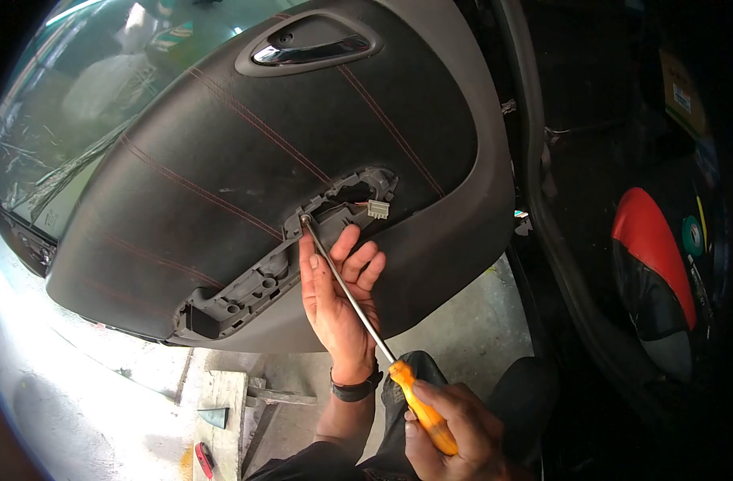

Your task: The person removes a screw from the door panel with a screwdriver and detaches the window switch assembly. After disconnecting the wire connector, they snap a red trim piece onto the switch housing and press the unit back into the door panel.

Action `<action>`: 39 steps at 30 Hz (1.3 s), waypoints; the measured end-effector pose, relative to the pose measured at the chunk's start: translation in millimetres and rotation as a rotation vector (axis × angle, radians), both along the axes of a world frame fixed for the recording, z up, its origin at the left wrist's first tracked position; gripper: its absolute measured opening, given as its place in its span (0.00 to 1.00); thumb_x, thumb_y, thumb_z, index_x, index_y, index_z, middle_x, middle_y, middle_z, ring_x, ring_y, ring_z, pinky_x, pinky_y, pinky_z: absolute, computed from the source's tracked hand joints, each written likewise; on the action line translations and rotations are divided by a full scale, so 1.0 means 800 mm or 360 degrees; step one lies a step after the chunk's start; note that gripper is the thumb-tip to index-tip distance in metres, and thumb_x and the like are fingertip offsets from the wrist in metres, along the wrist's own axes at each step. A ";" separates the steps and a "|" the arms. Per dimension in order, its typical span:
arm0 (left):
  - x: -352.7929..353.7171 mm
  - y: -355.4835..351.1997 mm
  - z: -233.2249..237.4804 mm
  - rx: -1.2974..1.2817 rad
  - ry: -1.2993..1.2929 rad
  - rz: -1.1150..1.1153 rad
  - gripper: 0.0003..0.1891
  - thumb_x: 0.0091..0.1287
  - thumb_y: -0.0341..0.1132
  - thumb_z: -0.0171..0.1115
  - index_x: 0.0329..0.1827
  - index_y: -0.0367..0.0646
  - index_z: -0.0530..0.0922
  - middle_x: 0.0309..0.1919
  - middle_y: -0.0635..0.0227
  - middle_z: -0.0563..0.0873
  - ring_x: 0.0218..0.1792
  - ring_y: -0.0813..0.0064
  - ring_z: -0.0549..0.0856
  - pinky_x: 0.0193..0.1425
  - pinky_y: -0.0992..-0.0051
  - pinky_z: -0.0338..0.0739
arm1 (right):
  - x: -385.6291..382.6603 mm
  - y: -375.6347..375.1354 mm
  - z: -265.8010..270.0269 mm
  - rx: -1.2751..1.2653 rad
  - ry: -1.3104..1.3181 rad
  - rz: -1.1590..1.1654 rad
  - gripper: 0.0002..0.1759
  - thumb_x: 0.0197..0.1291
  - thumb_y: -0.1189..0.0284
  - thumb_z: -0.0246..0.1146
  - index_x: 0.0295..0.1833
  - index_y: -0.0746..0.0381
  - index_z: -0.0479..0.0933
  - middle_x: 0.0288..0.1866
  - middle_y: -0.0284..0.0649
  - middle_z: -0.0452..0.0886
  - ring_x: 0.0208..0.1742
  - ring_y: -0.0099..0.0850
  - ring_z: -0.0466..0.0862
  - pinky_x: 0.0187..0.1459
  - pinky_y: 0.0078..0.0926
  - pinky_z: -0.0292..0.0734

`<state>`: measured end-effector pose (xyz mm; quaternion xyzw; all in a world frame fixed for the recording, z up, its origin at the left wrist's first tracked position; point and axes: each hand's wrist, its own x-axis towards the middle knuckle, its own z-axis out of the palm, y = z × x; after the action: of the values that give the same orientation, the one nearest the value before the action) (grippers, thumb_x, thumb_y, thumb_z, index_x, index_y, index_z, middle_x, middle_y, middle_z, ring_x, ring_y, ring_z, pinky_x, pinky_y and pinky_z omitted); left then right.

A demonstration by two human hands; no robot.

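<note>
Align the screwdriver (362,312) axially, its tip at the door panel (262,96) recess, centre of frame; right hand (464,425) closed round the handle, lower right; left hand (341,321) half-open, fingertips beside the shaft.

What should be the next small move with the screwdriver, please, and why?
Probably a gentle turn of the screwdriver, with light pressure. Its tip appears to sit at the small round fitting in the door panel, the right hand grips the orange handle, and the left hand has its fingers beside the tip, well placed to guide it.
</note>
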<state>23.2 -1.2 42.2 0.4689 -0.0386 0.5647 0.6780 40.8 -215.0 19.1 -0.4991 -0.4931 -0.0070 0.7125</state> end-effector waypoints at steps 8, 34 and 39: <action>-0.002 0.001 0.001 -0.0009 0.0015 0.0004 0.27 0.85 0.40 0.45 0.82 0.40 0.53 0.60 0.42 0.82 0.52 0.58 0.90 0.56 0.62 0.90 | -0.003 0.004 0.001 0.0026 -0.0040 0.0008 0.19 0.66 0.79 0.65 0.61 0.72 0.76 0.52 0.52 0.85 0.48 0.47 0.88 0.49 0.36 0.85; -0.011 0.008 0.003 -0.0241 0.0049 0.0020 0.26 0.82 0.35 0.51 0.81 0.43 0.61 0.44 0.65 0.88 0.31 0.84 0.84 0.32 0.82 0.85 | -0.002 -0.001 -0.002 -0.0326 -0.0564 -0.0161 0.30 0.60 0.83 0.67 0.69 0.68 0.73 0.40 0.47 0.78 0.35 0.42 0.84 0.35 0.35 0.82; -0.014 0.012 -0.002 -0.0218 0.0062 0.0018 0.25 0.83 0.36 0.50 0.80 0.43 0.60 0.43 0.60 0.88 0.30 0.79 0.86 0.32 0.78 0.88 | -0.005 0.004 -0.014 -0.0324 -0.0557 -0.0183 0.32 0.60 0.83 0.67 0.71 0.66 0.71 0.41 0.47 0.78 0.35 0.42 0.84 0.34 0.36 0.82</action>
<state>12.2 8.6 41.0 0.4324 0.0159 0.5607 0.7060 36.7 -211.8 7.9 -0.5870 -0.5783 -0.0844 0.5602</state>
